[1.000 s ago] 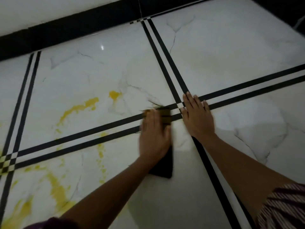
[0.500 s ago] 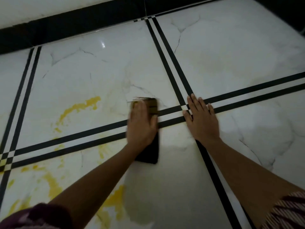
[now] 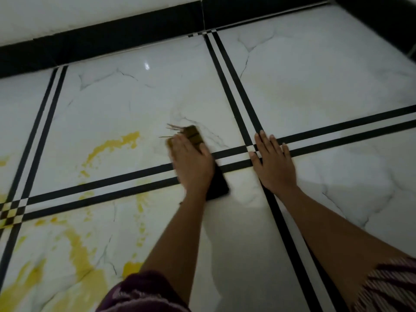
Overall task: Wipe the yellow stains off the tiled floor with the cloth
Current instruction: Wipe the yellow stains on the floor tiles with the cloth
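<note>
Smearing is your risk: left hand [image 3: 193, 164] presses flat on the cloth [image 3: 217, 183] beside the black stripes [image 3: 126, 176], right hand [image 3: 273, 162] spread bare, yellow stains [image 3: 110, 146] further left and cloth soiled

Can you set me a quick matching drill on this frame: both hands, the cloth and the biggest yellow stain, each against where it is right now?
Column one:
1. left hand
2. right hand
3. cloth
4. largest yellow stain

Column two:
A. spread flat on the crossing of the black tile lines
B. on the near-left tile, not yet wiped
C. pressing down on the cloth
D. pinned to the floor, its frayed end poking out past the fingertips

Pairs: 1-C, 2-A, 3-D, 4-B
</note>
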